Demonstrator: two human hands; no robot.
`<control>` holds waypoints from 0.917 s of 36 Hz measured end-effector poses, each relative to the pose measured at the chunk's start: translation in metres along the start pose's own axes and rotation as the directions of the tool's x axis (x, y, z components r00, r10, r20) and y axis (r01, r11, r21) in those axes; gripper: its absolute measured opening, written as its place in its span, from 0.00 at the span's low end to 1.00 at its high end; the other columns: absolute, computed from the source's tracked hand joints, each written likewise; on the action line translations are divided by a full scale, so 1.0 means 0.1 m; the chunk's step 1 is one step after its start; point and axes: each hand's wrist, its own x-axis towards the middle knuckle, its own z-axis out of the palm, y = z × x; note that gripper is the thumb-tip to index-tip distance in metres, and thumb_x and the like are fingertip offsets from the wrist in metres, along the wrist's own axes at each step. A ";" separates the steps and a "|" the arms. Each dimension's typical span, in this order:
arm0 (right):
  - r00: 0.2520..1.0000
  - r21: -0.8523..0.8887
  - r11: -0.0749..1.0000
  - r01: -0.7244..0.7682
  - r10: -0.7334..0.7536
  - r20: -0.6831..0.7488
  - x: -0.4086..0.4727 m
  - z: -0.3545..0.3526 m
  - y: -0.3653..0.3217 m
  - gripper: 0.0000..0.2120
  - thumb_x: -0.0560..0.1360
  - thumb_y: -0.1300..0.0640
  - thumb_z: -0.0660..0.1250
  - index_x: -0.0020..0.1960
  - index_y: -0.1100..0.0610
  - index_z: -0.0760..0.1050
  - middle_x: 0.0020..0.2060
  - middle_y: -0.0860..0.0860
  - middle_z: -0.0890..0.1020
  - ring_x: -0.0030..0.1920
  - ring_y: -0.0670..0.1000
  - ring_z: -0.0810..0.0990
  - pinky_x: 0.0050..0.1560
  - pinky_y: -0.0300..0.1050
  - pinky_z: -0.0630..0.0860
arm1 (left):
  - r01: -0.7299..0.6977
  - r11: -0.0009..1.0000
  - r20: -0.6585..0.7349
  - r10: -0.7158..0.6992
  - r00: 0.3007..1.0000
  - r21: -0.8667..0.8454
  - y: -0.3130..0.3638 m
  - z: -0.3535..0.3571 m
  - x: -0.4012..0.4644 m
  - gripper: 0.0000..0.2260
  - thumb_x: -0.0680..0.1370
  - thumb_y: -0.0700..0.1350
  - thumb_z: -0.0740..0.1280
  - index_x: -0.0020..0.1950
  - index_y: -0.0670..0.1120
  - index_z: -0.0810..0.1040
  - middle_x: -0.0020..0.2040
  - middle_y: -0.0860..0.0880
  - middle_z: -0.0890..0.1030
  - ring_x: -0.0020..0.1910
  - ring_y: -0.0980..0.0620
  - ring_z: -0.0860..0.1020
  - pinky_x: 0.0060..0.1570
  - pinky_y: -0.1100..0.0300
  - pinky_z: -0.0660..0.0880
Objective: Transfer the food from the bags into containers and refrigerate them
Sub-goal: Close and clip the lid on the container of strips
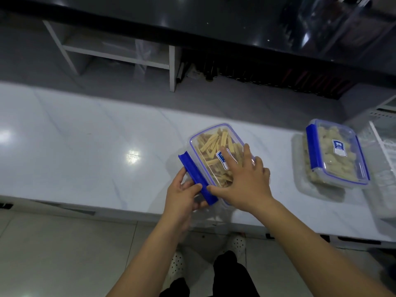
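A clear plastic container (pixel 211 139) filled with yellow stick-shaped food sits on the white counter (pixel 85 136), its clear lid on top. Its blue side clasp (pixel 196 175) stands flipped outward on the left. My left hand (pixel 185 195) grips the near end of that clasp between thumb and fingers. My right hand (pixel 246 177) presses flat on the lid with fingers spread. Further right, a second container (pixel 336 155) of pale lumpy food stands closed with blue clasps.
An empty clear bag (pixel 321 192) lies under and around the second container. A white wire rack (pixel 383 144) stands at the far right edge. Behind the counter are a white shelf frame (pixel 120 56) and a black worktop (pixel 192 24).
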 end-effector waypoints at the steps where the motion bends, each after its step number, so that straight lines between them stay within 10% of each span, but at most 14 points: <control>1: 1.000 0.002 1.000 -0.006 0.006 0.016 0.06 -0.03 -0.02 0.53 0.62 0.19 0.59 0.77 0.34 0.38 0.80 0.52 0.39 0.77 0.67 0.49 0.73 0.67 0.57 | 0.003 1.000 0.005 -0.003 1.000 0.009 0.00 0.01 0.00 0.26 0.80 0.33 0.65 0.75 0.54 0.69 0.56 0.44 0.85 0.51 0.39 0.85 0.42 0.46 0.84; 19: 0.992 0.022 1.000 -0.011 0.008 0.127 0.25 -0.20 -0.10 0.55 0.61 0.24 0.67 0.77 0.34 0.40 0.80 0.55 0.42 0.76 0.68 0.55 0.70 0.68 0.63 | -0.012 0.998 -0.039 0.015 0.999 0.070 0.10 0.04 -0.01 0.27 0.80 0.34 0.66 0.75 0.54 0.68 0.55 0.45 0.86 0.49 0.44 0.86 0.38 0.50 0.83; 29: 0.994 -0.025 1.000 -0.010 0.012 0.107 0.33 -0.04 -0.06 0.57 0.52 0.11 0.43 0.76 0.32 0.36 0.78 0.48 0.32 0.76 0.68 0.51 0.69 0.71 0.58 | -0.025 0.999 -0.025 0.026 0.999 0.029 0.12 0.03 -0.01 0.27 0.80 0.35 0.67 0.76 0.54 0.68 0.57 0.44 0.84 0.50 0.44 0.86 0.40 0.49 0.84; 33: 0.999 0.007 1.000 0.007 -0.008 0.050 0.31 -0.03 -0.06 0.41 0.67 0.19 0.39 0.77 0.31 0.37 0.80 0.47 0.34 0.77 0.65 0.52 0.71 0.68 0.57 | -0.035 0.995 -0.055 0.040 0.998 0.094 0.16 0.04 0.01 0.27 0.80 0.35 0.67 0.75 0.54 0.68 0.54 0.43 0.84 0.45 0.46 0.87 0.34 0.54 0.82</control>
